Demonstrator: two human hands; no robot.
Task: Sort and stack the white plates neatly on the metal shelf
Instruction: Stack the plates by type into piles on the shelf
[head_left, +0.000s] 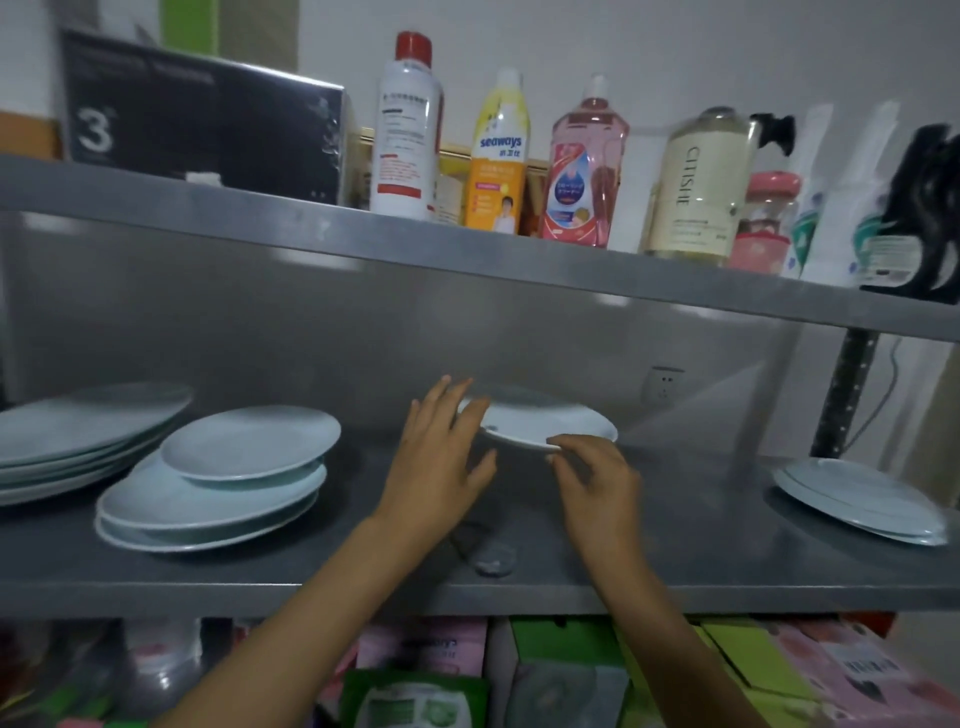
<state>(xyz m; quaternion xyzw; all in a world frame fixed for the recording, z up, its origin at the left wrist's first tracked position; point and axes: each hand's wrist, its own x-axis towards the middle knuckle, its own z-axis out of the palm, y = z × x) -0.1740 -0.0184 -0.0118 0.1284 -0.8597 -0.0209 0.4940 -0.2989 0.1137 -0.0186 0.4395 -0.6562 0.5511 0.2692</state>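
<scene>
Nearest the camera, below the metal shelf (675, 582), blurred green and pink boxes (571, 670) are seen. Two bare forearms are raised over the shelf's front edge. The left hand (436, 462) is held with its fingers spread, their tips laid against the left rim of a small white plate (545, 421); nothing is clasped by it. The right hand (597, 480) is pinched on the plate's near rim, thumb and forefinger closed upon the edge. The plate is placed mid-shelf, toward the back panel; whether it is resting on the surface or lifted just clear of it cannot be told. To the left, a stack of plates (208, 499) is seen with a smaller plate (249, 447) on top, and farther left a pile of large plates (78, 436) is cut off by the frame. At the right end, well apart from the hands, two more plates (857, 499) are stacked. On the upper shelf (363, 234), a dark box (202, 119) and a row of bottles (498, 156) are lined up against the white wall.
</scene>
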